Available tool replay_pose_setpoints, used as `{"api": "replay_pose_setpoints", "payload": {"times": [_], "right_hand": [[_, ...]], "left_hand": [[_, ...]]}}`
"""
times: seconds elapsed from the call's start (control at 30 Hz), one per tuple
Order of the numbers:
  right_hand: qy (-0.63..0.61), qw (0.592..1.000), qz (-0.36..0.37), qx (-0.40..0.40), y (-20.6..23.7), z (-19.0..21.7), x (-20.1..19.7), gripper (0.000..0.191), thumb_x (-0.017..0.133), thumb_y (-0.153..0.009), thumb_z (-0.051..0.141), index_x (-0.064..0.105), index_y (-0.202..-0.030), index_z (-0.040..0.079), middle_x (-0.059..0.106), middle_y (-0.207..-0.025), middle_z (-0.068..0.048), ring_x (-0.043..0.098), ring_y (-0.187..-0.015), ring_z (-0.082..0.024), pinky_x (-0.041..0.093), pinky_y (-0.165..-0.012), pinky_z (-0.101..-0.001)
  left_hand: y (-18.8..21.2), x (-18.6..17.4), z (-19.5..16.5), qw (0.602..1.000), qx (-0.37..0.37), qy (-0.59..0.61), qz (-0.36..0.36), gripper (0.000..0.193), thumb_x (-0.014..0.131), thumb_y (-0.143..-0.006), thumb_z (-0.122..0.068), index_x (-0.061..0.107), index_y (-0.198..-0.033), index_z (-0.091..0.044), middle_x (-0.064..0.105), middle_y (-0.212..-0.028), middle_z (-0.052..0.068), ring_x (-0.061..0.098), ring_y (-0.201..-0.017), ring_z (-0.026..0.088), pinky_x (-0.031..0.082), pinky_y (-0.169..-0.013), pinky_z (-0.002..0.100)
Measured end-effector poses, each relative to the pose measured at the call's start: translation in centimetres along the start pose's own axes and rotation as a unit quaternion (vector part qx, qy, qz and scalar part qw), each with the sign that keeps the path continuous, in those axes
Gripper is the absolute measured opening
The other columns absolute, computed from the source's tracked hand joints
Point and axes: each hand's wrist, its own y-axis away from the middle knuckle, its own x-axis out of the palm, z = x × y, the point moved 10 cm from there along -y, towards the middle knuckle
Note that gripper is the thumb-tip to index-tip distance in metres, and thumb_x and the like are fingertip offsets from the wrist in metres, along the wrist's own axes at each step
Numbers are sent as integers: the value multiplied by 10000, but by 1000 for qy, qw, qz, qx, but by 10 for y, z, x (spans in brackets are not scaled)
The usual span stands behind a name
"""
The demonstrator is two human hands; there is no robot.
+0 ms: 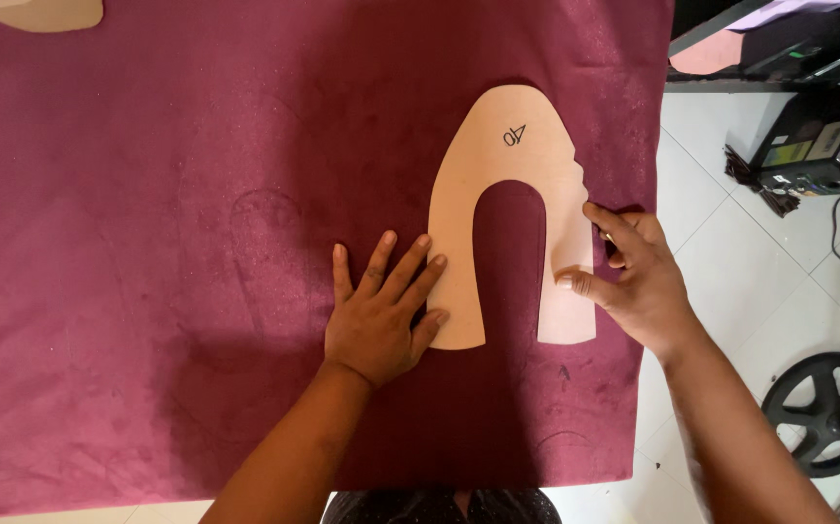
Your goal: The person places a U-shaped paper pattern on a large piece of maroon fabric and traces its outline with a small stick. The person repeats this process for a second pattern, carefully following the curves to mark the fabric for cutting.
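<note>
Left hand (pixel 376 325) lay flat on maroon suede cloth (pixel 148 291), fingers spread, fingertips pressing the left leg of the U-shaped card pattern (pixel 512 155). Right hand (pixel 638 281) sat at the right leg's outer edge, thumb on the card, index along the edge; whether it pinched a marker, cannot tell. Pattern's long axis ran away from the fingers, arch farthest. Both hands equally near.

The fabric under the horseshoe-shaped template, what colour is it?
The fabric is deep burgundy, suede-like, seen in the head view.

Bare forearms, no sleeves, dark speckled garment (pixel 439 507)
</note>
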Motion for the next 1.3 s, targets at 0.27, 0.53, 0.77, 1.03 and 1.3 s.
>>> {"api": "replay_pose_setpoints", "payload": {"times": [0.27, 0.53, 0.77, 1.03, 1.3], "right_hand": [[10, 999, 11, 31, -3, -10, 1, 869, 889, -688, 411, 600, -1458, 131, 513, -1158, -43, 505, -1019, -192, 479, -886, -307], [10, 999, 12, 34, -3, -6, 0, 868, 877, -692, 433, 590, -1458, 143, 523, -1192, -45, 523, -1054, -187, 487, -891, -314], [9, 999, 11, 51, -3, -6, -2, 844, 863, -709, 455, 593, -1448, 149, 532, -1208, -43, 527, -1013, -196, 496, -882, -320], [-6, 999, 7, 33, -2, -7, -1, 823, 866, -723, 433, 606, -1447, 139, 507, -1164, -33, 490, -948, -183, 488, -857, -304], [1, 1000, 4, 23, -2, -7, -1, 830, 863, -721, 454, 608, -1447, 144, 513, -1176, -24, 497, -969, -167, 487, -859, -299]], "left_hand": [[-2, -2, 1, 1000, -4, 10, -11, 632, 510, -979, -543, 485, -1523, -222, 366, -1638, -22, 224, -1554, 258, 42, -1212, 703], [-1, -3, -1, 1000, 5, 4, -20, 602, 502, -990, -555, 503, -1509, -250, 369, -1633, -42, 216, -1552, 256, 46, -1213, 700], [-2, -2, 0, 1000, -4, -5, -18, 593, 499, -992, -536, 489, -1522, -268, 363, -1637, -58, 229, -1550, 239, 51, -1223, 687], [-3, -4, 0, 1000, -10, 3, -16, 613, 523, -977, -538, 481, -1521, -259, 365, -1632, -46, 229, -1546, 239, 57, -1216, 695], [-2, -2, 0, 1000, -14, 1, -6, 620, 535, -966, -531, 476, -1520, -258, 355, -1632, -48, 241, -1545, 244, 58, -1213, 698]]}}
